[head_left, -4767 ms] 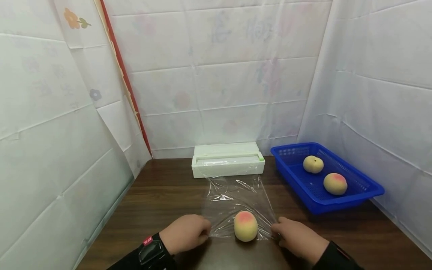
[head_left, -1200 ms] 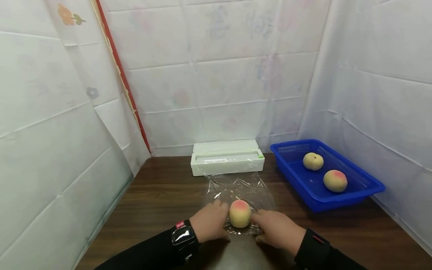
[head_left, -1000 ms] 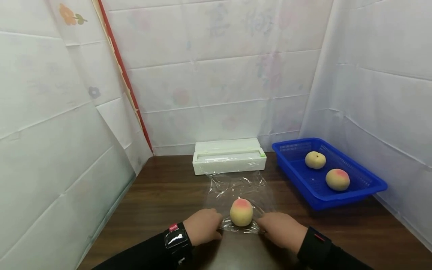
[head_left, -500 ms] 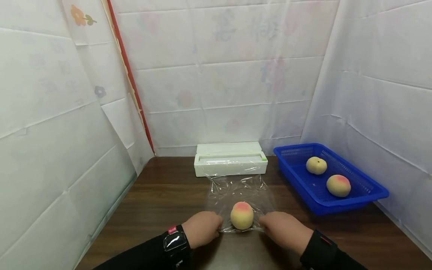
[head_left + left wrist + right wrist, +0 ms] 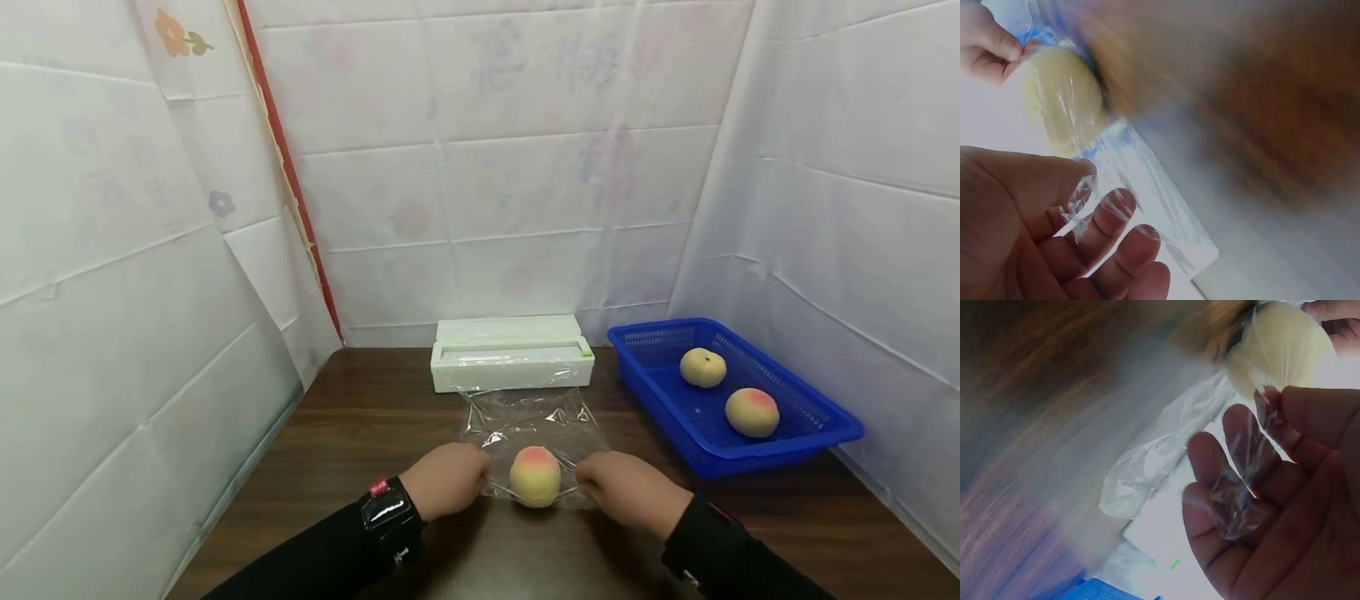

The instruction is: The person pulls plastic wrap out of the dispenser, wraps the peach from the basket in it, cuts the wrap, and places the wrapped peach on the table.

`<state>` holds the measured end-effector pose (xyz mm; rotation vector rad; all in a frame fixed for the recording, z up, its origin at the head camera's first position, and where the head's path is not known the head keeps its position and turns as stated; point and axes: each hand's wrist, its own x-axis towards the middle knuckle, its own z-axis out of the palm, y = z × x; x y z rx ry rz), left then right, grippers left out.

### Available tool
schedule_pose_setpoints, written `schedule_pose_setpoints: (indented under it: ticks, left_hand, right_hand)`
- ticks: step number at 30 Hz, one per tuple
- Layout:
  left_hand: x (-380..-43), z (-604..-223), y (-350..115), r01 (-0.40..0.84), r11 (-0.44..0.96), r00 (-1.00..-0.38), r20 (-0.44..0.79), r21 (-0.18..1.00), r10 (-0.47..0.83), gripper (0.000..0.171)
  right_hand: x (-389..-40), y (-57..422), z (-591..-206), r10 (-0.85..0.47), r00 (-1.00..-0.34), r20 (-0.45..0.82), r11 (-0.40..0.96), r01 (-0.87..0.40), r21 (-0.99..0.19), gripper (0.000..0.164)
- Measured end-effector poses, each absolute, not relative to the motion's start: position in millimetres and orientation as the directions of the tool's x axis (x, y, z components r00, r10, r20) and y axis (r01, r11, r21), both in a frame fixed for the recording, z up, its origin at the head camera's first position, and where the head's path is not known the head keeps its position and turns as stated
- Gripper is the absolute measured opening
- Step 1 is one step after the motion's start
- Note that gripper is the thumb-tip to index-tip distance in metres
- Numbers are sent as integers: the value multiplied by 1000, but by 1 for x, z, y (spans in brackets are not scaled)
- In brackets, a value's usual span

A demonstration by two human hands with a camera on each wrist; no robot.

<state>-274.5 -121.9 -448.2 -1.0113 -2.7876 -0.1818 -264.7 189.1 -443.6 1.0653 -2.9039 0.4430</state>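
A peach (image 5: 536,477) with a pink top stands near the front of the table, clear plastic wrap (image 5: 517,427) drawn against its near side. That sheet runs back to the white wrap box (image 5: 512,369), whose lid is up. My left hand (image 5: 447,481) pinches the wrap's near edge to the left of the peach; in the left wrist view a crumpled bit of wrap shows between thumb and forefinger. On the other side, my right hand (image 5: 632,492) pinches the opposite corner, and its loose end hangs over the fingers in the right wrist view.
At the right a blue plastic basket (image 5: 697,437) holds two more peaches, one pale (image 5: 702,367) and one with a pink patch (image 5: 752,412). The dark wooden table (image 5: 375,425) is enclosed by white sheeting at the back and both sides.
Earlier the hands were wider apart at the wrap's corners, then came in close to the peach. In the last half second both rose slightly, and the wrap's near edge lifted against the peach.
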Motion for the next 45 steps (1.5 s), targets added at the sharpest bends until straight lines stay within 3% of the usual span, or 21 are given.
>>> schedule_pose_setpoints:
  ticks: [8,10,13,15,17,20,23,27,29,34,36,45]
  left_hand:
    - [-285,-452,-122,633,765,-773,152,118,616,16]
    - [-285,-451,-122,631,767,-775,151,117,614,14]
    - [-280,-446,-117,633,770,-769,183,81,613,18]
    - [-277,-443,-111,643,764,-753,218,42,622,29]
    - [-273,-440,-105,653,757,-734,251,8,631,37]
    - [-271,-439,-97,654,757,-736,250,22,629,52]
    - [-269,-441,-92,627,774,-774,172,82,609,78]
    - [-268,-449,-87,597,796,-802,81,102,592,117]
    - [-269,-454,-84,605,791,-796,94,86,599,116]
    - [-278,-463,-80,637,770,-759,191,25,622,70]
    - [-281,-464,-80,635,772,-756,205,2,622,63]
    - [-285,-457,-81,631,776,-761,190,-6,620,68]
  right_hand:
    - [-270,185,-441,-636,-771,37,718,-609,-336,28]
    - [-270,184,-439,-620,-782,64,727,-604,-327,25]
    - [-266,176,-438,-598,-783,172,744,-622,-244,5]
    - [-262,168,-438,-597,-772,218,755,-633,-171,34]
    - [-259,158,-441,-619,-751,231,759,-647,-69,74]
    - [-259,148,-447,-661,-720,213,741,-671,32,103]
    - [-262,143,-455,-677,-696,241,730,-678,90,105]
    - [-265,142,-463,-685,-655,317,713,-693,109,87]
    - [-266,142,-466,-691,-628,358,700,-704,118,80]
    - [-269,142,-468,-699,-593,399,682,-721,121,72]
    - [-270,142,-467,-699,-605,381,684,-722,108,70]
    - [-276,144,-453,-685,-661,307,696,-718,5,65]
